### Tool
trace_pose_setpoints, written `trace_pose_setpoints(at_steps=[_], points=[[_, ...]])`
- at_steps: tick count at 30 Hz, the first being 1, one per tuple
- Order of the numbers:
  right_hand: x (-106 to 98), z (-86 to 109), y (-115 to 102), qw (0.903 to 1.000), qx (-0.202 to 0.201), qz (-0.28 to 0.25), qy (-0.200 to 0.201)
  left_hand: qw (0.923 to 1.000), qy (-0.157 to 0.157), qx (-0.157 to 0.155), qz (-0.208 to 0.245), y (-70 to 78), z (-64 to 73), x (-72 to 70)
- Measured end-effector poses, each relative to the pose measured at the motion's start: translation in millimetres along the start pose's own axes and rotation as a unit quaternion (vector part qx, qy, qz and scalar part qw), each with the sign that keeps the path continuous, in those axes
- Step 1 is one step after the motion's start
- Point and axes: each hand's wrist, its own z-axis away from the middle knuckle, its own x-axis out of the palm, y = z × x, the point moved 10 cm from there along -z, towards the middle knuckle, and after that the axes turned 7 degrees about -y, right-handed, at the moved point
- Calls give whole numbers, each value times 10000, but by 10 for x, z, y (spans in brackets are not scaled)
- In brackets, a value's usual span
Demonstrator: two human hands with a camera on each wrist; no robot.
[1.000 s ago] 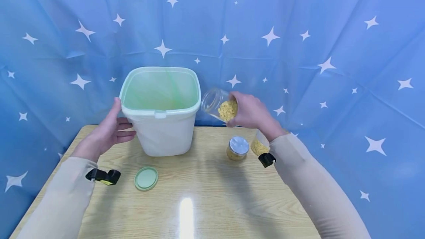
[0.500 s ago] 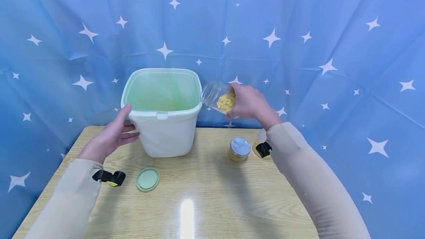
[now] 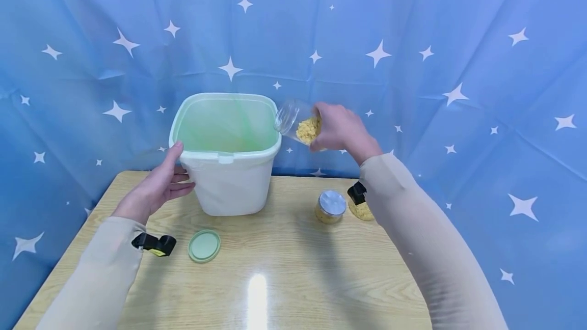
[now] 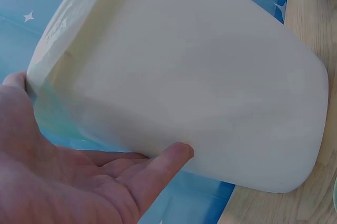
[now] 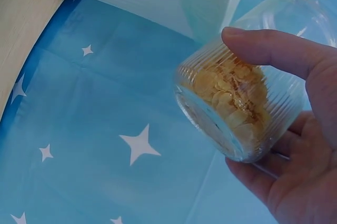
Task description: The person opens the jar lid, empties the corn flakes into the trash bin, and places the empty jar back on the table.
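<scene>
A white bin with a pale green inside stands at the back left of the table. My left hand rests against its left side, thumb at the rim, fingers extended along the wall; in the left wrist view a fingertip touches the white wall. Gripped in my right hand is a clear jar, lidless and tilted, its mouth toward the bin's right rim. Yellow flakes lie inside the jar, gathered toward its base. In the right wrist view, thumb and fingers wrap around the ribbed jar.
A silver-lidded jar stands on the table at the right. Behind it, partly hidden by the right sleeve, is another container of yellow flakes. A round green lid lies before the bin. A starred blue curtain hangs behind.
My right hand has raised the tilted jar a little and moved it slightly left, its mouth now at the bin's rim. My left hand's thumb has moved slightly right onto the front-left rim.
</scene>
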Motion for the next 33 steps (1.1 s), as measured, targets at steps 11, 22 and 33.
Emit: trace_pose_setpoints(at_steps=[11,22,33], points=[[-69,-75,-79,9998,103,176,78,9998,-65,-191,-83,-67,-11,29],[-115,-167,-235,9989,24,459,116,9996,-30,-130,-267,-55,-18,-6],[-135,-212,-285,9977,36,657,160,9992,-82,-173,-359,-45,-45,-10]])
